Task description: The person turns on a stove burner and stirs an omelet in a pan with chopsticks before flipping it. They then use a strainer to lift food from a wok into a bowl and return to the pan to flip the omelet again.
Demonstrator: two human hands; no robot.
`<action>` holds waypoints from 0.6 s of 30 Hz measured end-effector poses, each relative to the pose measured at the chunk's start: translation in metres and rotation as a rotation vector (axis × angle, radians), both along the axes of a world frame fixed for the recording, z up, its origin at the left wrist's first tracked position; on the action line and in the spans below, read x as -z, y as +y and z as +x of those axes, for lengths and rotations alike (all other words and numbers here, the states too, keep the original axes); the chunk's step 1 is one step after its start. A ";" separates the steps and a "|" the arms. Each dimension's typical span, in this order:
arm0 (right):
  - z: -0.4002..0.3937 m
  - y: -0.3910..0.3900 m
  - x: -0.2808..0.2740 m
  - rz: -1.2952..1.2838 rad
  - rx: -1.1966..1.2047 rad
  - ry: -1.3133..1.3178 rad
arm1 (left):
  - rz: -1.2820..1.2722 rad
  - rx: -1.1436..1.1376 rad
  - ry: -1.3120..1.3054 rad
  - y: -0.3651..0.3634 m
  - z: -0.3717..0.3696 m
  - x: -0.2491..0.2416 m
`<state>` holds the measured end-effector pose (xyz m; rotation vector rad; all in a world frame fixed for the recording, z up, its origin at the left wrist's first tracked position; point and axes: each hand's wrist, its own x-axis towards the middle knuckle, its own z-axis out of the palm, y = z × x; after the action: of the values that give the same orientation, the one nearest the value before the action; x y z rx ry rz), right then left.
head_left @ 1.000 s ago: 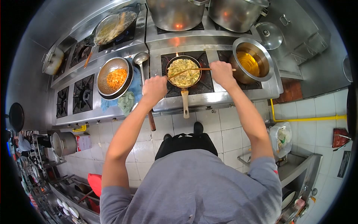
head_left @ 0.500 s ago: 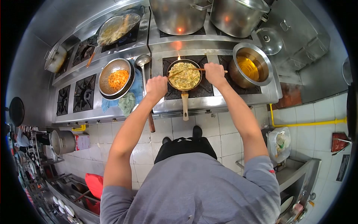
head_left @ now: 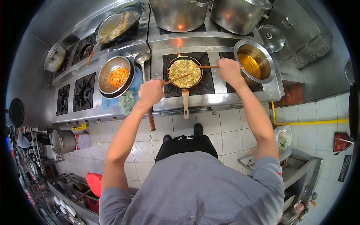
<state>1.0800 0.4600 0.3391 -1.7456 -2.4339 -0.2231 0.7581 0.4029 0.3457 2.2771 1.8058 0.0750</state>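
A frying pan [head_left: 185, 96] sits on a lit burner with a yellow-and-green egg mixture [head_left: 184, 73] spread across it; its pale handle points towards me. My left hand [head_left: 151, 92] is closed round a wooden chopstick [head_left: 176, 79], whose tip lies over the lower part of the egg. Closed on a second wooden chopstick [head_left: 210, 66], my right hand [head_left: 229, 71] is beside the deep metal pot of yellow oil [head_left: 249, 65]. That chopstick's tip reaches the pan's right rim. Neither hand touches the pan.
Left of the pan, a bowl-shaped pan [head_left: 105, 80] of shredded orange food rests on blue cloth, beside a long-handled ladle [head_left: 143, 58]. Large stockpots [head_left: 178, 17] stand behind. A wok with a strainer [head_left: 118, 28] is at the back left. A glass lid [head_left: 272, 39] lies at right.
My hands have moved apart, the left one left and slightly down, the right one to the right. Both chopsticks have drawn outward, and more of the egg shows.
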 end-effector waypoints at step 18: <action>-0.026 -0.005 -0.015 -0.018 -0.074 -0.185 | 0.056 0.159 0.130 0.006 0.035 0.002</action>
<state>1.0540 0.4546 0.3544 -1.7078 -2.6304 -0.3710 0.7930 0.4086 0.3434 2.5101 1.6938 -0.0515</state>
